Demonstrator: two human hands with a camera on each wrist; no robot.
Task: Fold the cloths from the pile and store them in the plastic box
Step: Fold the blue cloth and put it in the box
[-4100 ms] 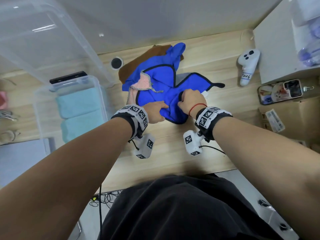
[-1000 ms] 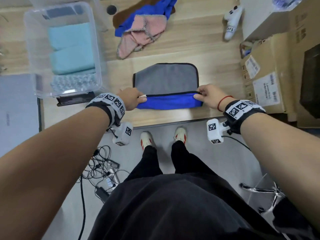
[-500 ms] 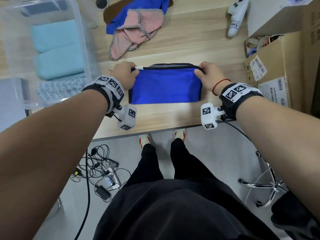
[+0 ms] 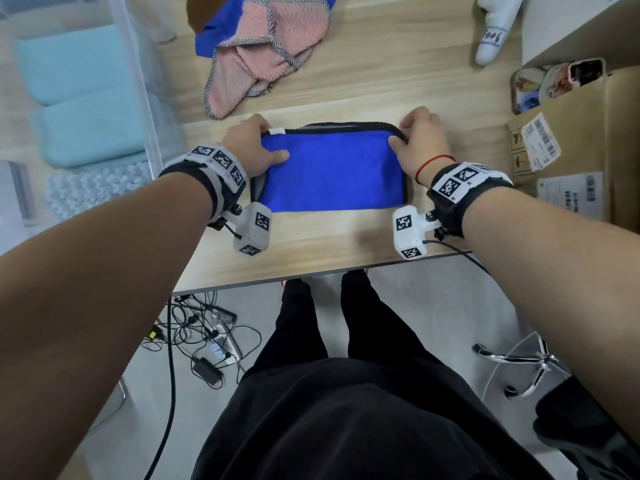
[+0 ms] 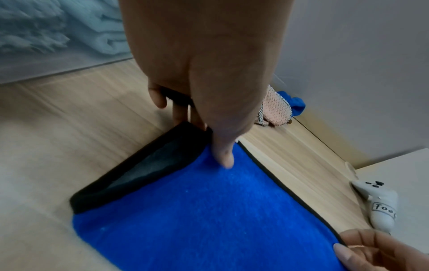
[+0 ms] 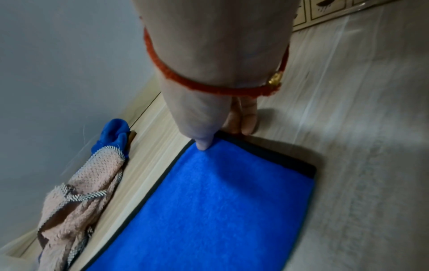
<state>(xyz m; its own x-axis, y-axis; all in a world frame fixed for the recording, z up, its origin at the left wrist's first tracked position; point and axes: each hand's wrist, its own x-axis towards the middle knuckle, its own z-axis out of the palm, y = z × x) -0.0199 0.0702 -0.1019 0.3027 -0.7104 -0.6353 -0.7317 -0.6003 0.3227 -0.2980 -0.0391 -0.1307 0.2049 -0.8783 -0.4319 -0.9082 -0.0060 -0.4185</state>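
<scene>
A blue cloth (image 4: 332, 171) with black edging lies folded in half on the wooden table, blue side up. My left hand (image 4: 254, 143) pinches its far left corner, thumb on top (image 5: 223, 155) and fingers under the edge. At the far right corner my right hand (image 4: 415, 136) pinches the hem the same way, thumb on the blue face (image 6: 204, 143). The pile (image 4: 266, 46) of a pink, a blue and a brown cloth lies behind. The clear plastic box (image 4: 145, 109) stands at the left with folded light-blue cloths (image 4: 83, 95) inside.
A white controller (image 4: 495, 32) lies at the back right. Cardboard boxes (image 4: 571, 143) crowd the right edge of the table. The table's near edge (image 4: 311, 271) runs just below the cloth, with cables on the floor beneath.
Both hands carried the near edge of the cloth over to the far edge, so the grey side is covered and blue faces up. The hands now hold the far corners.
</scene>
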